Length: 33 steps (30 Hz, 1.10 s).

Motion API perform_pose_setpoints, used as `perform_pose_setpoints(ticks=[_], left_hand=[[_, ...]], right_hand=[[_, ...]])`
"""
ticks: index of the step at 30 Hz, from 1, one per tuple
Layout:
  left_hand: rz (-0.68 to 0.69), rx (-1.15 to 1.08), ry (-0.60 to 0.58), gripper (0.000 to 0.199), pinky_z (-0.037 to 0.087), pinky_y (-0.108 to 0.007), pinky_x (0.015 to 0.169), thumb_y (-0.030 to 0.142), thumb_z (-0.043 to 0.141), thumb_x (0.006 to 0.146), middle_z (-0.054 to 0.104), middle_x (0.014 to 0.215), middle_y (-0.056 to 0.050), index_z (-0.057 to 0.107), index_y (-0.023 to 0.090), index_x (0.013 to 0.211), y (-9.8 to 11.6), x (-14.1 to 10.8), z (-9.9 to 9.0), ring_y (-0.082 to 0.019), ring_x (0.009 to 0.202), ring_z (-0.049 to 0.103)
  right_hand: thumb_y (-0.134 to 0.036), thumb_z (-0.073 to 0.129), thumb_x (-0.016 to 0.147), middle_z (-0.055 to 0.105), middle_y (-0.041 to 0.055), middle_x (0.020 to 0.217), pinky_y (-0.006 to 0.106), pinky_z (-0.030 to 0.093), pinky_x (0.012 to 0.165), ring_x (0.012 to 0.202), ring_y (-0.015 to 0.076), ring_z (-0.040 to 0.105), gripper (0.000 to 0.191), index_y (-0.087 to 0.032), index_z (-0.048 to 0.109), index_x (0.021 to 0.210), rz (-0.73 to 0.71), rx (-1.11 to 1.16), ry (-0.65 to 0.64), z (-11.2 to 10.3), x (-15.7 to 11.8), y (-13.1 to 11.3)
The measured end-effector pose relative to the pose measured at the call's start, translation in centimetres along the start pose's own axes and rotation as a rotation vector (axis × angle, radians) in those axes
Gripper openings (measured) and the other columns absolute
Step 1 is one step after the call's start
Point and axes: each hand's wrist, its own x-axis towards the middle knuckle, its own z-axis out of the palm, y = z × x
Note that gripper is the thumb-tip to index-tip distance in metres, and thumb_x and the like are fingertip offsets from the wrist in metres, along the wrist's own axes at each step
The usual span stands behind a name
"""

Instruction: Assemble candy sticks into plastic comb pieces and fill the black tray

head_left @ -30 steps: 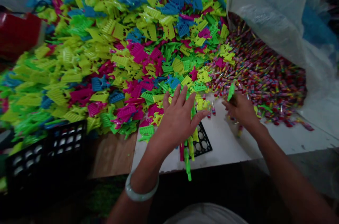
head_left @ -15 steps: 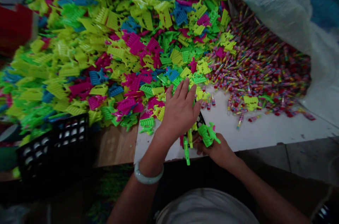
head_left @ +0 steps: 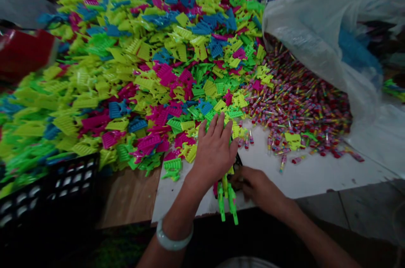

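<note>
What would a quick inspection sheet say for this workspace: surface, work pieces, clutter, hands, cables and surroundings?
Surface: white sheet beside a wooden board.
Work pieces: two green plastic pieces jut past the sheet's near edge.
Clutter: heap of coloured plastic pieces; small tubes spread by a plastic bag; black perforated tray at left.
Hands: left hand palm down, fingers extended; right hand beside the green plastic pieces, grip unclear.
Cables: nothing clearly seen.
Surroundings: blurred red object left, tiled floor right.

Red object (head_left: 25, 53) far left; whitish plastic sheeting (head_left: 311, 27) right; grey floor (head_left: 363, 202) lower right.
</note>
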Motion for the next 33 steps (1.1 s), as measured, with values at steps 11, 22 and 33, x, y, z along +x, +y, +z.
perform_pose_setpoints(ticks=[11, 22, 33], left_hand=[[0.007, 0.005, 0.001, 0.046, 0.020, -0.054, 0.115, 0.040, 0.035, 0.094, 0.035, 0.150, -0.013, 0.048, 0.016, 0.132, -0.3, -0.1, 0.1, -0.027, 0.140, 0.029], [-0.013, -0.072, -0.087, 0.057, 0.018, -0.051, 0.115, 0.050, 0.029, 0.095, 0.031, 0.152, -0.013, 0.035, 0.017, 0.141, -0.4, 0.3, -0.4, -0.026, 0.143, 0.023], [-0.016, 0.012, -0.095, 0.046, 0.021, -0.052, 0.114, 0.037, 0.032, 0.096, 0.032, 0.152, -0.009, 0.044, 0.019, 0.137, -0.2, 0.9, -0.2, -0.027, 0.142, 0.025]], right_hand=[[-0.010, 0.047, 0.085, 0.048, 0.0205, 0.120, 0.036, 0.046, 0.072, 0.086, 0.0269, 0.060, 0.032, -0.014, 0.059, 0.115, 0.268, -0.800, 0.545, -11.8, 17.0, 6.2], [-0.035, 0.063, 0.077, 0.060, -0.0009, 0.072, 0.026, 0.044, 0.051, 0.056, 0.0158, 0.057, 0.027, -0.020, 0.053, 0.097, 0.279, -0.073, 0.384, -6.9, 4.8, 5.5], [-0.035, 0.055, 0.084, 0.062, -0.0038, 0.054, 0.026, 0.050, 0.050, 0.046, 0.0154, 0.060, 0.014, -0.022, 0.055, 0.078, 0.235, 0.423, 0.063, -0.5, 2.6, 2.1]])
